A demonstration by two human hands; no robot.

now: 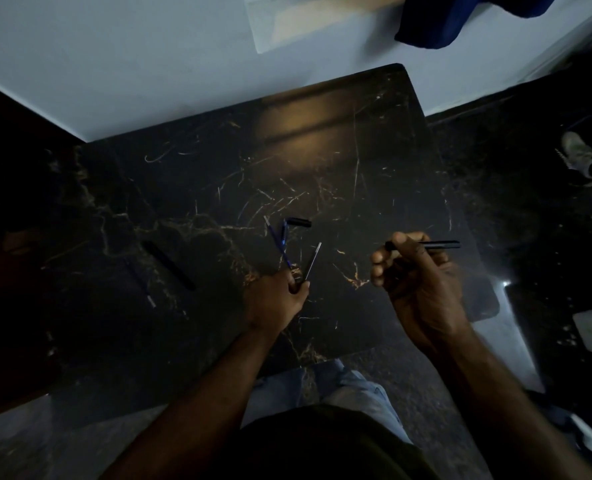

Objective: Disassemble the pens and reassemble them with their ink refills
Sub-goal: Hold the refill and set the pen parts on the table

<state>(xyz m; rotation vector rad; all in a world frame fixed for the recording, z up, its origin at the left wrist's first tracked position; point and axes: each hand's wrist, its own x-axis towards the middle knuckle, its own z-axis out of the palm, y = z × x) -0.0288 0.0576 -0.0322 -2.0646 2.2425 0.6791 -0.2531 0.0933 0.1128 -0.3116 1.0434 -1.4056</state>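
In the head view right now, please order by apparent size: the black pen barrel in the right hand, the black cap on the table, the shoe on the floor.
1. Black pen barrel, the longest.
2. Shoe, shorter but bulkier; it lies farther away, so this rank is unsure.
3. Black cap, the smallest.

The far half of the dark table (322, 140) is bare, so a hand can move there freely. In the middle, a black cap (299, 222) and thin refills (277, 242) lie close together and block the way. On the left, a black pen barrel (169, 265) lies alone with room all around it.
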